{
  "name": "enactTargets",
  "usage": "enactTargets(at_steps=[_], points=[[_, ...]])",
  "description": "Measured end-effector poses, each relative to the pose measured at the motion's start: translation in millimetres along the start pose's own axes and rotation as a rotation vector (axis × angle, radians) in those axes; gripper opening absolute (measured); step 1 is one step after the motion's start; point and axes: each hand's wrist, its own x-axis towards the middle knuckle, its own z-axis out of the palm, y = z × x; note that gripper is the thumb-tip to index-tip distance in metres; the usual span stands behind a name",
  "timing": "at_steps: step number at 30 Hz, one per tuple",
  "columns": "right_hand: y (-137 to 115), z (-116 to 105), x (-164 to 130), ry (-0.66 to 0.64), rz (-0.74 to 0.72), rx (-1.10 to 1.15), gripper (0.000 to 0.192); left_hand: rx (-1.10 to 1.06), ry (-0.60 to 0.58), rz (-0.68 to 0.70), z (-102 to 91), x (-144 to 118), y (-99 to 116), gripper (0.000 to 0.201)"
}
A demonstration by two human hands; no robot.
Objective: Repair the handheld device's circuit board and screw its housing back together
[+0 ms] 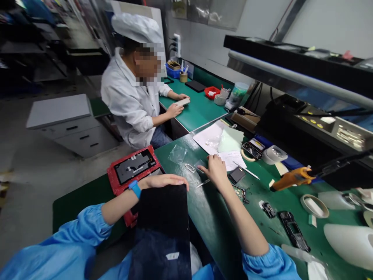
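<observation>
A large flat black panel, glossy like a screen, with a small white label, stands tilted over my lap. My left hand, with a blue wristband, lies across its top edge and grips it; the thumb is hidden. On the green bench, my right hand reaches down with thumb and fingers apart. A small clear plastic piece is beside its thumb. Near it are a coiled white cable, thin tweezers and a small dark screen.
Left of the panel, red wrapping holds another dark panel. An opened black handset case, tape roll and orange tool stand to the right. A co-worker in white sits ahead, holding a light flat object.
</observation>
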Motion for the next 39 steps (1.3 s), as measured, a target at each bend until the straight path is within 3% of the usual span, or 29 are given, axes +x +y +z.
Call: enactTargets(at_steps=[5, 12, 15, 19, 21, 25, 30, 39], points=[[-2.5, 10.5, 25.0, -0.066, 0.02, -0.094, 0.04, 0.012, 0.005, 0.072, -1.5, -6.4, 9.2, 0.063], [-0.8, -3.5, 10.1, -0.029, -0.038, 0.108, 0.019, 0.019, -0.083, 0.097, 8.1, 8.7, 18.3, 0.059], [5.6, -24.4, -22.6, 0.051, -0.052, 0.237, 0.018, 0.029, -0.134, 0.11, 14.4, 29.2, 20.4, 0.059], [23.9, -44.6, -98.5, 0.105, -0.007, 0.397, 0.052, 0.025, -0.212, 0.13, 23.9, 65.6, 22.3, 0.064], [32.0, -45.5, -140.6, 0.135, 0.083, 0.579, 0.064, 0.013, -0.266, 0.134, 31.4, 83.8, 21.8, 0.066], [36.3, -37.2, -203.4, 0.176, 0.333, 0.871, 0.07, -0.029, -0.385, 0.092, 49.8, 114.1, 18.0, 0.06], [38.2, -29.8, -230.6, 0.221, 0.461, 0.943, 0.068, -0.054, -0.466, 0.008, 70.0, 140.8, 15.0, 0.054], [50.5, -18.4, -242.8, 0.232, 0.443, 0.95, 0.059, 0.03, -0.464, -0.053, 84.4, 158.5, 20.5, 0.057]])
